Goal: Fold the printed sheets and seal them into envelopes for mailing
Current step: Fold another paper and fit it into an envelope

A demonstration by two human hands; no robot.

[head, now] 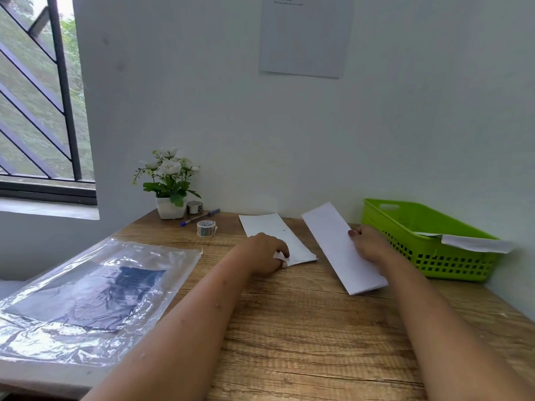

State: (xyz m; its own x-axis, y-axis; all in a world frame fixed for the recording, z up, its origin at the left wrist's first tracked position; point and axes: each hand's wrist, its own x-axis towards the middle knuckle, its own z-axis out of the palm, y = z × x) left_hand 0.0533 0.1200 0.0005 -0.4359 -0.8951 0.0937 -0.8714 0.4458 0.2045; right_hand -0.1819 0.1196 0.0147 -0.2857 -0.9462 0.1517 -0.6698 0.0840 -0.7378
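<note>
A folded white sheet (335,244) is tilted up off the wooden desk (304,328), and my right hand (369,246) grips its right edge with the thumb on top. A small stack of white envelopes (269,227) lies flat at the middle back of the desk. My left hand (266,253) rests on the stack's near end, its fingers curled over the corner and pinching the top envelope there. The two hands are about a hand's width apart.
A green plastic basket (405,227) with white paper over its rim stands at the right by the wall. A tape roll (206,228), a blue pen (199,217), a second roll (194,206) and a potted white flower (170,183) sit at back left. A clear plastic sleeve (86,299) covers the left.
</note>
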